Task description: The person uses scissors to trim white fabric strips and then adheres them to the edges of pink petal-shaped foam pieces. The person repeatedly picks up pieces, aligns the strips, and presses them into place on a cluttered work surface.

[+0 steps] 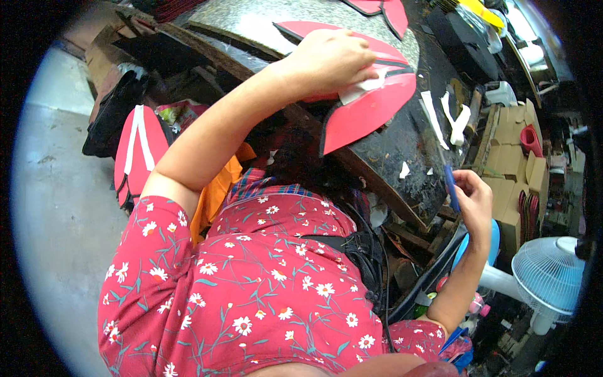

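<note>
My left hand [333, 63] has its fingers curled down on a white scrap [363, 89], which lies over a red, black-edged curved piece [377, 110] that looks like a shoe upper. This red piece overhangs the near edge of the dark worktable. Over at the right, my right hand [472, 198] pinches a slim blue-handled tool [451, 188] whose thin end points up toward the table; the kind of tip is too blurred to tell. Beyond that tip lie white strips [433, 119] and a crumpled white offcut [460, 124].
Another red piece [394, 16] rests on the speckled stone slab [239, 16] at the back. A red piece with white strips [135, 147] stands at the left. Cardboard boxes [507, 138] and a white-and-blue fan [548, 276] are at the right.
</note>
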### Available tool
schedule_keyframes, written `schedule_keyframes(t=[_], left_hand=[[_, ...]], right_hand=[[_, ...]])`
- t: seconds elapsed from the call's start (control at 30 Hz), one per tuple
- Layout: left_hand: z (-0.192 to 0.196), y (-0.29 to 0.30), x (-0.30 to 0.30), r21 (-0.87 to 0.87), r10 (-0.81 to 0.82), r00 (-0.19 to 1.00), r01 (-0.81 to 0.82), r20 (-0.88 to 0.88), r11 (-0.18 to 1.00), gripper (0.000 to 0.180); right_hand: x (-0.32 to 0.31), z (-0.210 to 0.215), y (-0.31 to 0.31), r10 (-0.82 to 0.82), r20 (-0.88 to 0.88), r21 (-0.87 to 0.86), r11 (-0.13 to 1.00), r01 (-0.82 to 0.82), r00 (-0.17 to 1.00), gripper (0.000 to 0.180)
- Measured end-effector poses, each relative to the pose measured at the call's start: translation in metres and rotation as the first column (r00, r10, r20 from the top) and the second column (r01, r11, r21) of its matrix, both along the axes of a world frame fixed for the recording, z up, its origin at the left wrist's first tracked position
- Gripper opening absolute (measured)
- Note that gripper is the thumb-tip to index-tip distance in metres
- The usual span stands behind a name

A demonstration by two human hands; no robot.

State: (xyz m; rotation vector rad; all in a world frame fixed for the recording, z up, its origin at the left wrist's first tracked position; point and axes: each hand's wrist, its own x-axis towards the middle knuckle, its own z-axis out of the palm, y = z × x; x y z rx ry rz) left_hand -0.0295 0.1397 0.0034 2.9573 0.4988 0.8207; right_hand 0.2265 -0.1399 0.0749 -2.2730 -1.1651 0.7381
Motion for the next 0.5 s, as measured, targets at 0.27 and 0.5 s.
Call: schedule_keyframes(t=[0.27, 0.5], left_hand=[[0.006, 0.039, 0.039, -0.022, -0.312, 0.947, 0.311, -0.082, 0.950, 0.021], [0.008, 0.039, 0.046, -0.094, -0.260, 0.965, 0.256, -0.038, 0.962, 0.009]], right_hand=[[-0.036, 0.012, 0.028, 0.186, 0.549, -0.031, 0.979, -0.203, 0.815, 0.051], [-0.068, 0.014, 0.063, 0.295, 0.760, -0.158, 0.948, -0.275, 0.579, 0.060]])
